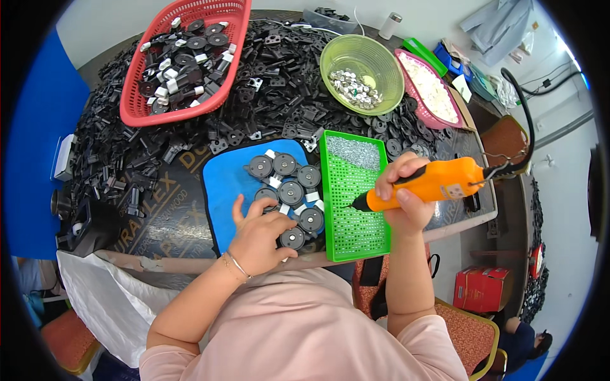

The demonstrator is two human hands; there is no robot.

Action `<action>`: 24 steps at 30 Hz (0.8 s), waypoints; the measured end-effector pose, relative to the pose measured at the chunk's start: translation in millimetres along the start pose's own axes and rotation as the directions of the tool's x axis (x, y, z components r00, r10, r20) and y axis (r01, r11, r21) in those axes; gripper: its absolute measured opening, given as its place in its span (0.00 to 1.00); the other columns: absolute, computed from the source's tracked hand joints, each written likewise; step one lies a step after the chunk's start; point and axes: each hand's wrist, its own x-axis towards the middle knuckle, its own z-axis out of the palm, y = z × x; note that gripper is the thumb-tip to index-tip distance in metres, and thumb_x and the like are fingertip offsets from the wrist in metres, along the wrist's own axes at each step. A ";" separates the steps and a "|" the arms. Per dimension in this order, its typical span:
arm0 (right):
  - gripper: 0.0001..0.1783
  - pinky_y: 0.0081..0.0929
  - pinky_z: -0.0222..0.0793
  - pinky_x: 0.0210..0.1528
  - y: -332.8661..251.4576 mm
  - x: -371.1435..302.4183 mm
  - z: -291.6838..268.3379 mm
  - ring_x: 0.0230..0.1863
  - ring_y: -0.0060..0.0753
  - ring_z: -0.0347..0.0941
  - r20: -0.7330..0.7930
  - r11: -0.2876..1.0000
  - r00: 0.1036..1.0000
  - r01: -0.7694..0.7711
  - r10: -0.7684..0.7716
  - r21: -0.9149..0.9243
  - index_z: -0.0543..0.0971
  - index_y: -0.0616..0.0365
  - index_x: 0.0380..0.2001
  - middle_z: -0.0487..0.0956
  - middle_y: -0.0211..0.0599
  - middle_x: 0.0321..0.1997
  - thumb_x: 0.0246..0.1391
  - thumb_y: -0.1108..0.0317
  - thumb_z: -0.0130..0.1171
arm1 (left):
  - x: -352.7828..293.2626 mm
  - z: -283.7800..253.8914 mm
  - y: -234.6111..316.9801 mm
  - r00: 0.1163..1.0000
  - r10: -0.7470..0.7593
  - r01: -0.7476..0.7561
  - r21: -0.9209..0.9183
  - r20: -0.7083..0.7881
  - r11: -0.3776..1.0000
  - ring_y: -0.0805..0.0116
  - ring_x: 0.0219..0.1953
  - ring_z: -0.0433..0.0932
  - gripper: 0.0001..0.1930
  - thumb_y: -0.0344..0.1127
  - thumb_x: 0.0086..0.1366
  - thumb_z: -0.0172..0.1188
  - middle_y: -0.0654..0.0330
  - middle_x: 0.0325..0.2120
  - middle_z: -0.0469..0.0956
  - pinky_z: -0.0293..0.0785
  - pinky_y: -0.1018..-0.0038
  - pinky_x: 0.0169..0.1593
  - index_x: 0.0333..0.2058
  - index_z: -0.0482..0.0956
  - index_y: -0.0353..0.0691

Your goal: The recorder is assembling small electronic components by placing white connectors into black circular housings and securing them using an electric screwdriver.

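Note:
My right hand (406, 193) is closed around an orange electric screwdriver (445, 182). The tool lies nearly level, its black nose and thin bit above the perforated green tray (326, 190). Small silvery screws (352, 152) fill the tray's far end, and more stand in rows in its holes. On the blue mat (223, 181) sits a cluster of black wheels (291, 192) with white plastic pieces between them. My left hand (259, 240) rests at the near left side of this cluster, fingers spread and bent, partly covering a wheel. Whether its fingertips grip anything is hard to see.
Heaped black plastic parts (279, 76) cover the back of the table. A red basket (130, 105) of wheel assemblies, a yellow-green bowl (327, 54) of shiny metal pieces and a pink basket (454, 101) of white pieces stand there. The screwdriver's cable (530, 120) rises at the right.

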 end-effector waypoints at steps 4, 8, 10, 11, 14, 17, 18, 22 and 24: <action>0.15 0.24 0.67 0.28 9.0 -3.4 2.1 0.23 0.29 0.68 -0.060 0.999 0.998 -0.005 0.008 0.051 0.69 0.61 0.36 0.68 0.40 0.33 0.43 0.73 0.60 | -0.4 -0.6 -0.2 1.000 0.003 -0.003 0.009 -0.005 1.000 0.63 0.55 0.64 0.24 0.43 0.36 0.73 0.69 0.38 0.78 0.33 0.43 0.61 0.37 0.81 0.48; 0.15 0.24 0.67 0.28 11.3 -2.4 2.5 0.23 0.29 0.68 -0.044 0.997 0.999 -0.006 0.010 0.073 0.69 0.61 0.36 0.68 0.40 0.33 0.43 0.73 0.59 | -0.1 -0.4 -0.3 1.000 0.000 0.000 0.010 -0.005 1.000 0.63 0.55 0.64 0.25 0.43 0.36 0.73 0.69 0.38 0.79 0.33 0.43 0.61 0.38 0.81 0.48; 0.15 0.24 0.67 0.28 10.4 -2.1 3.6 0.23 0.29 0.68 -0.038 0.997 0.999 -0.005 0.008 0.077 0.69 0.61 0.36 0.68 0.39 0.33 0.43 0.73 0.59 | -0.1 -0.2 -0.3 1.000 0.003 -0.003 0.005 -0.012 1.000 0.63 0.55 0.64 0.25 0.43 0.36 0.73 0.69 0.37 0.79 0.33 0.43 0.61 0.38 0.81 0.48; 0.14 0.24 0.67 0.28 9.6 -2.0 4.6 0.23 0.29 0.68 -0.034 0.997 0.999 -0.007 0.010 0.071 0.69 0.61 0.36 0.68 0.39 0.33 0.43 0.73 0.59 | -0.1 -0.2 -0.2 1.000 0.003 -0.003 0.005 -0.011 1.000 0.63 0.55 0.64 0.25 0.43 0.36 0.73 0.69 0.37 0.79 0.33 0.43 0.61 0.38 0.81 0.48; 0.14 0.24 0.67 0.28 11.9 -2.6 5.9 0.24 0.29 0.68 -0.027 0.999 1.000 -0.009 0.010 0.049 0.69 0.61 0.35 0.68 0.40 0.33 0.43 0.74 0.58 | 0.0 0.6 -0.9 1.000 0.006 -0.006 0.004 -0.012 1.000 0.63 0.55 0.64 0.24 0.44 0.37 0.73 0.69 0.37 0.78 0.33 0.44 0.61 0.37 0.81 0.48; 0.13 0.24 0.67 0.28 13.1 -3.3 7.2 0.24 0.29 0.68 -0.024 0.999 1.000 -0.010 0.011 0.035 0.68 0.62 0.35 0.68 0.40 0.33 0.43 0.74 0.58 | -0.8 1.2 -1.6 1.000 0.009 -0.009 0.004 -0.020 1.000 0.63 0.55 0.64 0.24 0.44 0.37 0.73 0.70 0.37 0.78 0.33 0.44 0.61 0.37 0.81 0.48; 0.13 0.24 0.67 0.28 13.3 -3.5 7.7 0.23 0.28 0.68 -0.026 0.999 1.000 -0.011 0.012 0.038 0.68 0.62 0.34 0.68 0.40 0.33 0.43 0.74 0.58 | -0.8 1.2 -1.7 1.000 0.012 -0.012 0.005 -0.021 1.000 0.63 0.55 0.64 0.24 0.44 0.37 0.73 0.70 0.37 0.78 0.33 0.44 0.61 0.37 0.81 0.48; 0.13 0.24 0.67 0.28 14.4 -4.3 9.2 0.23 0.28 0.68 -0.009 0.999 1.000 -0.026 0.026 0.018 0.68 0.62 0.34 0.68 0.40 0.32 0.43 0.74 0.58 | -1.0 0.6 -1.7 1.000 0.018 -0.018 0.005 -0.023 1.000 0.63 0.55 0.64 0.24 0.44 0.37 0.73 0.70 0.37 0.78 0.33 0.44 0.61 0.37 0.81 0.48; 0.13 0.24 0.67 0.28 14.5 -4.9 9.3 0.23 0.28 0.67 -0.017 1.000 1.000 -0.017 0.017 0.003 0.69 0.63 0.33 0.68 0.40 0.32 0.43 0.74 0.58 | -0.5 0.7 -1.5 1.000 0.020 -0.020 0.001 -0.021 1.000 0.63 0.55 0.64 0.24 0.44 0.37 0.73 0.70 0.37 0.78 0.33 0.44 0.61 0.37 0.81 0.48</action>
